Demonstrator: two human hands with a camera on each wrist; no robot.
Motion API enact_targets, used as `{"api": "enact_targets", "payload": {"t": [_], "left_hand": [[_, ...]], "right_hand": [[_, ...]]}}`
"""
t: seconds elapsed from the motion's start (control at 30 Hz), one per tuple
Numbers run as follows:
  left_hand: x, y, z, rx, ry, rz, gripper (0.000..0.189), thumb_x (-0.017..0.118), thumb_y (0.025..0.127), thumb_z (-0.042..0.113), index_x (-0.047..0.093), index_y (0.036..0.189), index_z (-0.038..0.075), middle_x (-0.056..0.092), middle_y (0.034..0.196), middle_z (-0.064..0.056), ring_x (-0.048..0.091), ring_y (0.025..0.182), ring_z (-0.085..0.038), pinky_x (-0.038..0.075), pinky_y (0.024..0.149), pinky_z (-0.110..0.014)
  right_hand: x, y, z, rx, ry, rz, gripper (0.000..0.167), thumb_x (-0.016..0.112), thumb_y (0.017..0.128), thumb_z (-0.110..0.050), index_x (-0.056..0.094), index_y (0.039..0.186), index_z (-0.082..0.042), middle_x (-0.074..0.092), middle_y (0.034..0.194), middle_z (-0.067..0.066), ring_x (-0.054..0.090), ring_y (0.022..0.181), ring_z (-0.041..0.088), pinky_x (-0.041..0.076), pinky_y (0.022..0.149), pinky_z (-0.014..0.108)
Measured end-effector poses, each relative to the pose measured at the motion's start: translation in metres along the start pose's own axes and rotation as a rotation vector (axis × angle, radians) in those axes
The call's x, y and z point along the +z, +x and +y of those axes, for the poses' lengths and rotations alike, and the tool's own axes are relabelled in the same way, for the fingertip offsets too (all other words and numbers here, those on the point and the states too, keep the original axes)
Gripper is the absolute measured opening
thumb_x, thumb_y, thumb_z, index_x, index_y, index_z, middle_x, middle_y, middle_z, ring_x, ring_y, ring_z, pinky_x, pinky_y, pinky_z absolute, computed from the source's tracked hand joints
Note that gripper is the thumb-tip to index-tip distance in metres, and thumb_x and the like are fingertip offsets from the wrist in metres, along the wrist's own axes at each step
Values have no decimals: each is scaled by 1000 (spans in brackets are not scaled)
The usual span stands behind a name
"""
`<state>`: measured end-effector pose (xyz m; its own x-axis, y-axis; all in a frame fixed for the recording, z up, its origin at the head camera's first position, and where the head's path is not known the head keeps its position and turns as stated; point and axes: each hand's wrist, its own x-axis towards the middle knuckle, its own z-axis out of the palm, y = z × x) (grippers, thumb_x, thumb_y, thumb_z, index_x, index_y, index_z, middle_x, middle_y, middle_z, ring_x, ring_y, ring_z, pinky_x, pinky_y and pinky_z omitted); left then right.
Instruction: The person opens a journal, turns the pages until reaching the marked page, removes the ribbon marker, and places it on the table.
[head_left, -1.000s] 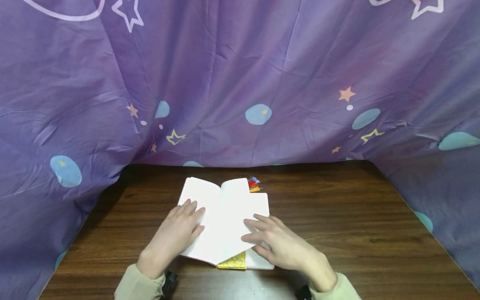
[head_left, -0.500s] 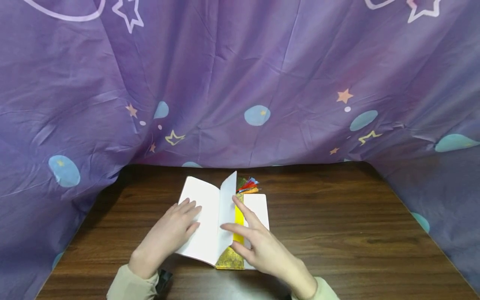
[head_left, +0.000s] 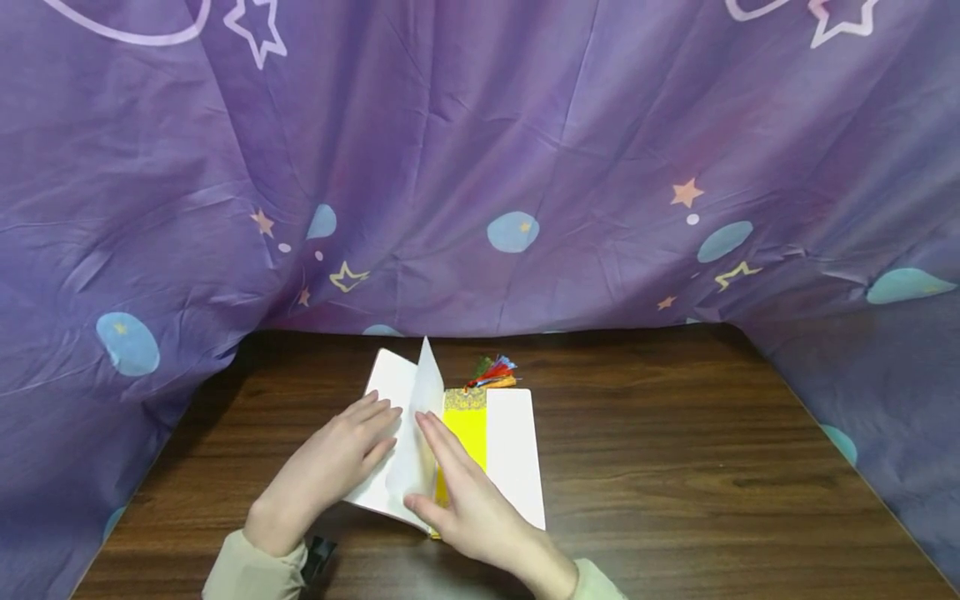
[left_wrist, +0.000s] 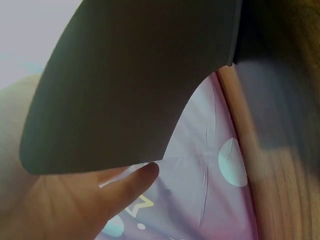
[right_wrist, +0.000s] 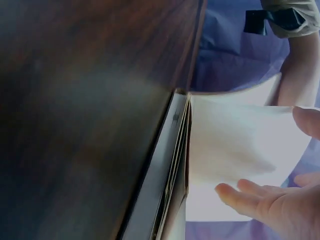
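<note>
An open notebook (head_left: pixel 516 454) with blank white pages lies in the head view. My left hand (head_left: pixel 333 458) rests on its left page (head_left: pixel 390 377), fingers extended. One leaf (head_left: pixel 422 400) stands raised near the middle, tilted left. The straight fingers of my right hand (head_left: pixel 476 504) touch the leaf's right side; in the right wrist view the thumb lies at the leaf's edge (right_wrist: pixel 240 145). A yellow strip (head_left: pixel 467 429) with a patterned end, like a bookmark, lies beside the fold under my right hand. Its multicoloured tassels (head_left: pixel 495 372) reach past the notebook's top. A dark sheet (left_wrist: pixel 120 90) hides part of the left hand in its wrist view.
The notebook lies on a brown wood-grain table (head_left: pixel 675 450). Behind and around the table hangs a purple curtain (head_left: pixel 420 167) printed with stars and planets. A black strap (head_left: pixel 318 557) shows at the left sleeve.
My right hand has moved left, swinging the leaf up off the right side and over toward the left page. The yellow strip and tassels have come into fuller view. The left hand has shifted slightly.
</note>
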<state>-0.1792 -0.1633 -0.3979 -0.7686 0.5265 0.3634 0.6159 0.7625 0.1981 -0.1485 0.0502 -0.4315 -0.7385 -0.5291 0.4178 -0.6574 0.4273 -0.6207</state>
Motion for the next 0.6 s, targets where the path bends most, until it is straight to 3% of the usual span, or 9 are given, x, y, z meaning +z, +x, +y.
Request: {"api": "enact_targets", "payload": {"t": [0.3, 0.47, 0.6], "left_hand": [[-6, 1, -4, 20, 2, 66, 30, 68, 90, 7, 67, 118, -3, 64, 122, -20, 51, 125, -40, 42, 103, -53], [-11, 1, -4, -33, -28, 102, 38, 62, 94, 5, 58, 131, -2, 60, 129, -20, 53, 124, -37, 44, 102, -51], [-13, 1, -3, -51, -32, 118, 41, 61, 94, 6, 56, 135, -1, 58, 132, -21, 53, 125, -36, 45, 101, -52]], "right_hand": [[6, 0, -4, 139, 2, -90, 66, 69, 92, -24, 38, 149, -12, 37, 151, 8, 41, 135, 22, 37, 111, 40], [8, 0, -8, 190, -44, -171, 59, 65, 94, -30, 43, 147, -15, 36, 152, 11, 41, 136, 25, 38, 109, 41], [10, 1, -11, 177, -80, -211, 59, 64, 94, -31, 44, 147, -13, 35, 153, 14, 39, 137, 28, 37, 110, 40]]}}
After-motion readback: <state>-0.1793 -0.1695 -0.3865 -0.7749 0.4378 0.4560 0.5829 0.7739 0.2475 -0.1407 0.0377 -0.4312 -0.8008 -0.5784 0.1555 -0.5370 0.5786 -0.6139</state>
